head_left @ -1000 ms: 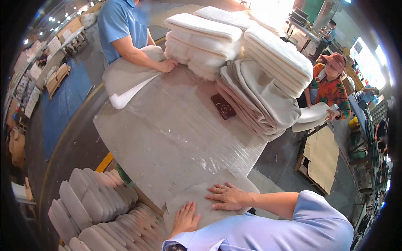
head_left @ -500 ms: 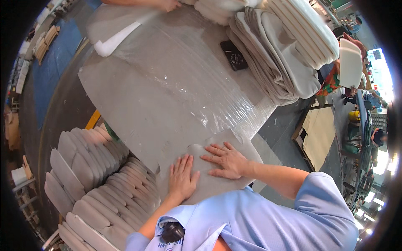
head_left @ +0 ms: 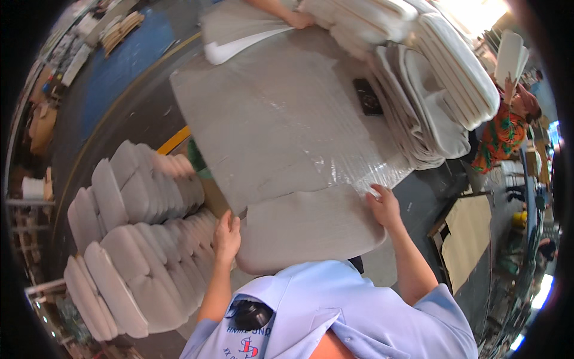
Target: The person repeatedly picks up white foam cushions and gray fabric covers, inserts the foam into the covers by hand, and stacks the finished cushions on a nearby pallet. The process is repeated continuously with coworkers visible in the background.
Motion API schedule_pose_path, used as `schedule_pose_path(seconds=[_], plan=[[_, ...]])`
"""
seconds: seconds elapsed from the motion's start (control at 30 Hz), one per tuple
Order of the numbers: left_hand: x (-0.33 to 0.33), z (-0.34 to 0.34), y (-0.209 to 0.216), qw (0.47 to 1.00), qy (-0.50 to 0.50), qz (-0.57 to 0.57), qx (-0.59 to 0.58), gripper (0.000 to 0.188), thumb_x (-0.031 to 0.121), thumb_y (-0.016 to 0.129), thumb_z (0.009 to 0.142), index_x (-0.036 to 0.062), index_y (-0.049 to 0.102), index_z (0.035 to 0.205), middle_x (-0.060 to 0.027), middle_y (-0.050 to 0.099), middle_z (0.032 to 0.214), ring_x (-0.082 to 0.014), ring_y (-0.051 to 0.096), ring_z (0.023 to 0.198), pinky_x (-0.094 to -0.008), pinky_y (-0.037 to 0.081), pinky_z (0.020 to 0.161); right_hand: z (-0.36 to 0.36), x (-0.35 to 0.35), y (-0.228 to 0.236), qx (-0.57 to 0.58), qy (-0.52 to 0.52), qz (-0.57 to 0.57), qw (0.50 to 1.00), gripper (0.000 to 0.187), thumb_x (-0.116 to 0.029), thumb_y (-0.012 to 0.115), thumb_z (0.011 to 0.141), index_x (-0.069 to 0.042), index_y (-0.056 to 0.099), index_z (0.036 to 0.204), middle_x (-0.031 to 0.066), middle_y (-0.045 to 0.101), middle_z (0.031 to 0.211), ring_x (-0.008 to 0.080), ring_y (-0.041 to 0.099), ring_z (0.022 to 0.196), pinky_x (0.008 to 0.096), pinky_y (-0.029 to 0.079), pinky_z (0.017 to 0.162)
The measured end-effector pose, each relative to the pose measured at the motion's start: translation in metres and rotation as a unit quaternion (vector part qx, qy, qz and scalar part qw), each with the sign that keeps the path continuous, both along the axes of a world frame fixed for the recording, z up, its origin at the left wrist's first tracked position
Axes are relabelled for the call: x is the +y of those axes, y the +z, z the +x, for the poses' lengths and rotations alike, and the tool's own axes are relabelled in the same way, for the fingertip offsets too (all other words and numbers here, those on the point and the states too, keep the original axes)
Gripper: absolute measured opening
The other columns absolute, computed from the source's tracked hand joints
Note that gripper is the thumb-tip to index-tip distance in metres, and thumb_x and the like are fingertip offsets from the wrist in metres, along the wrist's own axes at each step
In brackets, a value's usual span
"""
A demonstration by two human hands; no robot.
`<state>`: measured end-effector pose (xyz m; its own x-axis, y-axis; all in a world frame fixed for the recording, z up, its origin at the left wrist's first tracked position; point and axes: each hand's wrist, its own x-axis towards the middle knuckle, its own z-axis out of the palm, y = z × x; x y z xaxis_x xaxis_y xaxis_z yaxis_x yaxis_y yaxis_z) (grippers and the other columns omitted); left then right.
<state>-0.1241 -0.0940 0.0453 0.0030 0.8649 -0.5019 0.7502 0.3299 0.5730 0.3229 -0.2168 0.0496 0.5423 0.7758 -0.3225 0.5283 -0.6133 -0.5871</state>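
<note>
A grey fabric-covered pad point(head_left: 311, 227) with rounded near corners lies flat on the table's near end, close against my body. My left hand point(head_left: 226, 236) is beside its left edge, fingers stretched upward and thumb a little apart. At the pad's far right corner is my right hand point(head_left: 384, 206), thumb and fingers spread by the edge. Neither hand visibly grips anything. Clear plastic film point(head_left: 311, 128) covers the grey tabletop beyond the pad.
Stacks of grey pads point(head_left: 143, 263) stand at the left. Folded grey fabric point(head_left: 427, 113) and white padded pieces point(head_left: 457, 69) are piled at far right, beside a black flat object point(head_left: 367, 97). Another person's hand point(head_left: 300, 20) touches a grey piece point(head_left: 239, 30) at the far edge.
My hands have come off the pad's top and moved apart to its two sides. The pad's raised, wrinkled far edge now lies flat. The view has shifted, and a co-worker at right shows more fully.
</note>
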Motion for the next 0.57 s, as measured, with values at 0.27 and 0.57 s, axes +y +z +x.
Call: schedule_pose_path(seconds=[0.27,0.57], plan=[[-0.013,-0.013,-0.005,0.922,0.143,-0.092,-0.348,0.064,0.040,0.055,0.110,-0.0016,0.041,0.157,-0.0149,0.050,0.156,-0.0252,0.049,0.141,-0.0360,0.039,0.117,-0.005,-0.031,-0.019,0.204,-0.110,0.067,0.970,0.054,-0.038,0.065,0.103,-0.003,0.061,0.144,0.0115,0.077,0.108,0.0247,0.073,0.095,0.0372,0.055,0.088],[0.119,0.058,0.091,0.898,0.074,0.169,-0.399,0.047,0.046,0.053,0.110,0.0079,0.058,0.138,-0.0028,0.058,0.127,-0.0121,0.048,0.124,-0.0268,0.032,0.111,-0.018,-0.001,0.030,0.616,-0.207,0.392,0.651,0.081,-0.074,0.037,0.104,-0.015,0.045,0.158,0.0102,0.053,0.158,0.0297,0.049,0.146,0.0481,0.037,0.123]])
